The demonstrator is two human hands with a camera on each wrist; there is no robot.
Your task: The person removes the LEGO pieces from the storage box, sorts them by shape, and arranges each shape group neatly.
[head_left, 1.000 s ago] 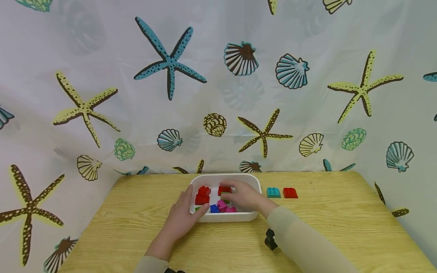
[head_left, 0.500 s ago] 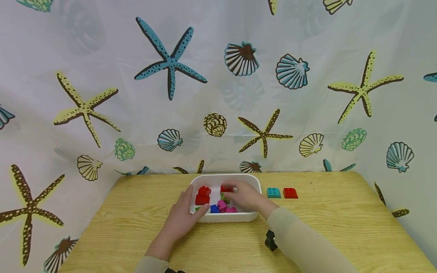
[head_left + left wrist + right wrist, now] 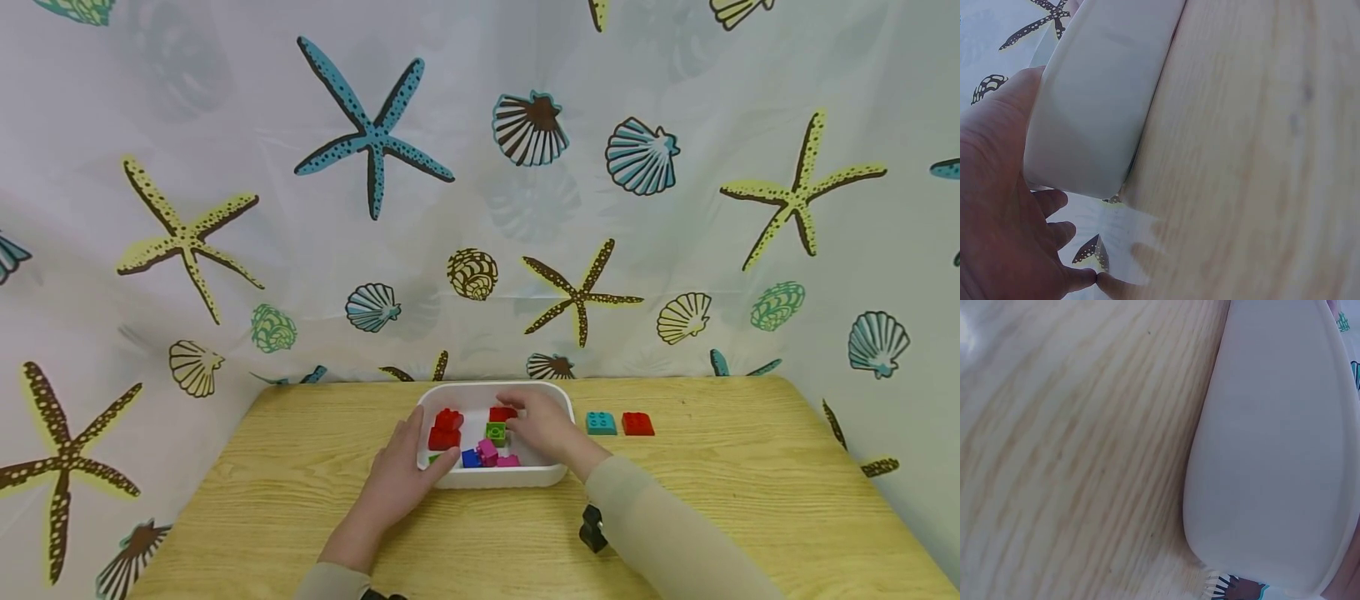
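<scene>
A white plastic bin (image 3: 498,477) holds several toy building bricks. My left hand (image 3: 401,471) grips its front left corner, thumb over the rim and fingers along the left end; the left wrist view shows this hand (image 3: 1004,169) at the wall. Inside the bin, my right hand (image 3: 542,425) has curved fingers over a red brick (image 3: 502,413); its fingertips are partly hidden. Beside the thumb lies a green brick (image 3: 496,432). Two red bricks (image 3: 445,438) are at the left, with a blue brick (image 3: 471,458) and a pink brick (image 3: 487,452) near the front wall.
To the right of the bin, a teal brick (image 3: 601,423) and a red sloped brick (image 3: 638,424) lie on the wooden table (image 3: 750,500). A curtain (image 3: 465,192) printed with starfish and shells hangs behind and at both sides.
My right hand has shifted slightly right, its thumb moving off the green brick, which turned a little. The red brick under the fingers has slid slightly right. My left hand stays put.
</scene>
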